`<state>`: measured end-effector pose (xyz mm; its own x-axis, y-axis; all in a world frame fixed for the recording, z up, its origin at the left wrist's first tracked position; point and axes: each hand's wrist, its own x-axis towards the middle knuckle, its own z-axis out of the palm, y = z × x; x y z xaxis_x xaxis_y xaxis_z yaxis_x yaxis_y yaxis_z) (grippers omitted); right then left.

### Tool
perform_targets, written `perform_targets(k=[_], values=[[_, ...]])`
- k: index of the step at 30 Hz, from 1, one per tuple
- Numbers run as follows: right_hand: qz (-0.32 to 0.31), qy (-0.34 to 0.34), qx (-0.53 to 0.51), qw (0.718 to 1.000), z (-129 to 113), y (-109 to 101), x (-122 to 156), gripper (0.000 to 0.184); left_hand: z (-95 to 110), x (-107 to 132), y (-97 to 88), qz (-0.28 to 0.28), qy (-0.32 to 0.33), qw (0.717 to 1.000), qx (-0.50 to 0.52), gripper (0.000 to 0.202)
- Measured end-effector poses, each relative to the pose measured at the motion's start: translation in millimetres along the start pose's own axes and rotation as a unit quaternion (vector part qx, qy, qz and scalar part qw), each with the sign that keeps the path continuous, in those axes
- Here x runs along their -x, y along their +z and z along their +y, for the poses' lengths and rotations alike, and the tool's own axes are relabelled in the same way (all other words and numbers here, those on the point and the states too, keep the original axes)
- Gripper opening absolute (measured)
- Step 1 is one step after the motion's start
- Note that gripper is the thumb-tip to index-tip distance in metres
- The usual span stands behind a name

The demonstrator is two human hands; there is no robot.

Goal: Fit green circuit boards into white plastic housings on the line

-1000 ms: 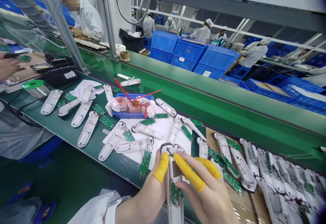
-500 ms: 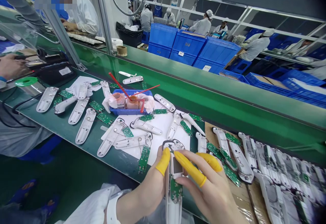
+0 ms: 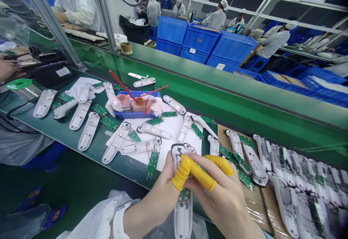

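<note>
A white plastic device housing [image 3: 182,220] is held near the front edge of the green bench [image 3: 63,137], above the bench's near side, with its lower end hanging down between the left hand [image 3: 153,204] and the right hand [image 3: 223,202]. The fingers of both hands are closed on it, the left thumb capped by a yellow finger cot [image 3: 181,173] and two right fingers likewise capped. A green circuit board [image 3: 185,194] lies on the housing, mostly hidden by the fingers, and a dark wire loop [image 3: 179,148] is seen at the upper end. Uneven pressure could crack the board or leave it seated crookedly, and the wire could be pinched if it is caught beneath it. The smooth cots might let the housing slip, in which case it could fall past the bench edge or strike the loose boards and housings on the white sheet [image 3: 174,137] close by.
</note>
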<state>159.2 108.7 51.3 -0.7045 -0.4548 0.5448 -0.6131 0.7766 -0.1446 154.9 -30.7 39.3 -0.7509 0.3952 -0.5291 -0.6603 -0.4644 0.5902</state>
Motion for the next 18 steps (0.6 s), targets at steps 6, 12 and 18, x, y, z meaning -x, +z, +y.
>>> perform_targets(k=[6,12,18], values=[[0.118,0.229,-0.219,0.941,-13,6,8,0.034,10,-3,8.3,-0.021,0.038,0.999,-0.023,0.071],[0.023,0.258,-0.266,0.928,-17,23,30,0.036,-6,-1,0.2,0.002,0.19,0.98,-0.061,0.028],[0.04,0.249,-0.224,0.942,-38,46,41,0.025,-33,1,-22.4,0.054,0.252,0.966,-0.001,0.028]])
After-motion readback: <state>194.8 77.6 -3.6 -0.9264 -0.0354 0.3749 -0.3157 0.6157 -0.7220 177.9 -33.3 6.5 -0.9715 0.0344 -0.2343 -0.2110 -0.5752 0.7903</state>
